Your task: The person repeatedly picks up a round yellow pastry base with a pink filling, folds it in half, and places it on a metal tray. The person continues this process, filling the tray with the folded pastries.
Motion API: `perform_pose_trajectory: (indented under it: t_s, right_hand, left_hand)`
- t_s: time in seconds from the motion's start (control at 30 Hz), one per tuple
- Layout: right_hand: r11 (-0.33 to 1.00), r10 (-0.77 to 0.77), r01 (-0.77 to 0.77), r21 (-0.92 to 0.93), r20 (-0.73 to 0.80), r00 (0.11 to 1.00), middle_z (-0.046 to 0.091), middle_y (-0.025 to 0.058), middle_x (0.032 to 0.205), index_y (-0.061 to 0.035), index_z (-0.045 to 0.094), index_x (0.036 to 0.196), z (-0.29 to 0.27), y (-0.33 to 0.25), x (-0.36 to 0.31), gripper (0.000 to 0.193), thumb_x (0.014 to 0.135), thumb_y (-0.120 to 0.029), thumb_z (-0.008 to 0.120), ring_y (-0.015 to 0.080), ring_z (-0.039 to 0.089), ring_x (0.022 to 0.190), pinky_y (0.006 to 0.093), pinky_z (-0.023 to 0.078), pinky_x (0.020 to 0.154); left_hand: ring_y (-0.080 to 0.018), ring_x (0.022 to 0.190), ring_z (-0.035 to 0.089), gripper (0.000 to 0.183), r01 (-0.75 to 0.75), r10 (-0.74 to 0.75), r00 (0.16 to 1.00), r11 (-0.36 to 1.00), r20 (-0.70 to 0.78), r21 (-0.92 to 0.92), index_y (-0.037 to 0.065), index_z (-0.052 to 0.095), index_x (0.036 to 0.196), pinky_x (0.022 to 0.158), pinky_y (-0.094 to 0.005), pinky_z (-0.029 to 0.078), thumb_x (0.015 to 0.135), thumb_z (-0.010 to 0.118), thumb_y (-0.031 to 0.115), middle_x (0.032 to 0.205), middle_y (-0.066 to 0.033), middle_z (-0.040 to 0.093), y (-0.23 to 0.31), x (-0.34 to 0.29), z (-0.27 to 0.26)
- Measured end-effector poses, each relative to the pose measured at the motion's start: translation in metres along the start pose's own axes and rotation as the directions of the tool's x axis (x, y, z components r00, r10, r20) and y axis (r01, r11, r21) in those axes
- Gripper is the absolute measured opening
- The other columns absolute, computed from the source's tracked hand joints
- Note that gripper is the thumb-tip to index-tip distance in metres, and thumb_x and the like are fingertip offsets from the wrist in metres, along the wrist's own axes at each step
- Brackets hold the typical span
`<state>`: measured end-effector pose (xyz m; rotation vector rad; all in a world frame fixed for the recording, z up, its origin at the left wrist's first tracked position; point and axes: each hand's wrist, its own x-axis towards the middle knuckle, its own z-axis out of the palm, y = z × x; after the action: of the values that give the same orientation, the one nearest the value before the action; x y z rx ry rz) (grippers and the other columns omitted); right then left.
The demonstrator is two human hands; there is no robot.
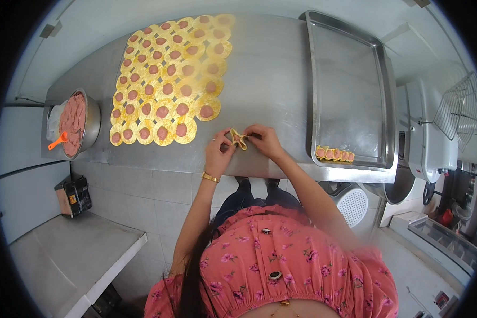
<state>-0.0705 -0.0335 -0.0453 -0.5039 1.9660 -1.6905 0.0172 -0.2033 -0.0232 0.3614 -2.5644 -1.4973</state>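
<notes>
Between my two hands, just above the near edge of the steel table, is a yellow dumpling wrapper [238, 139] with its rim pinched into several points. My left hand [221, 152] closes its fingers on the wrapper's left side; a ring and a gold bracelet show on that arm. My right hand [265, 141] pinches the opposite side. Whatever lies inside the wrapper is too small to make out. Left of my hands, round yellow wrappers [163, 132] lie in overlapping rows, each with a ball of pink minced meat on it.
At the left end stands a steel bowl [94, 123] of pink minced meat [74, 117], with an orange spoon [58, 140] in it. A large steel tray [349, 79] on the right holds a short row of folded dumplings [335, 154] in its near left corner. A white stool [352, 206] stands below.
</notes>
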Motion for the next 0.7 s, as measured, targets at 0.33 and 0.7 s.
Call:
perform_pose_trajectory:
  t_s: [0.33,0.7]
  right_hand:
    - [0.956,-0.155,0.121,-0.267,-0.108,0.982,0.058,0.0126,0.090,-0.0016,0.057,0.095,0.013,-0.013,-0.032,0.023,0.073,0.004,0.064,0.0300,0.062,0.086,0.0358,0.051,0.074]
    - [0.915,-0.134,0.109,-0.389,-0.037,0.990,0.060,0.0135,0.089,-0.0031,0.061,0.092,0.000,-0.014,-0.019,0.020,0.072,-0.001,0.063,0.0335,0.060,0.085,0.0397,0.049,0.072]
  left_hand:
    - [-0.0198,0.097,0.062,0.021,-0.022,0.033,0.996,0.993,0.088,-0.118,0.003,0.052,0.084,0.074,-0.0279,0.054,0.071,0.066,-0.005,0.112,-0.0109,0.060,0.002,-0.012,0.001]
    - [-0.0170,0.075,0.066,0.038,0.013,-0.019,0.996,0.997,0.086,0.074,0.005,0.056,0.111,0.068,-0.0293,0.054,0.075,0.064,-0.006,0.085,-0.0079,0.066,0.004,-0.003,0.000]
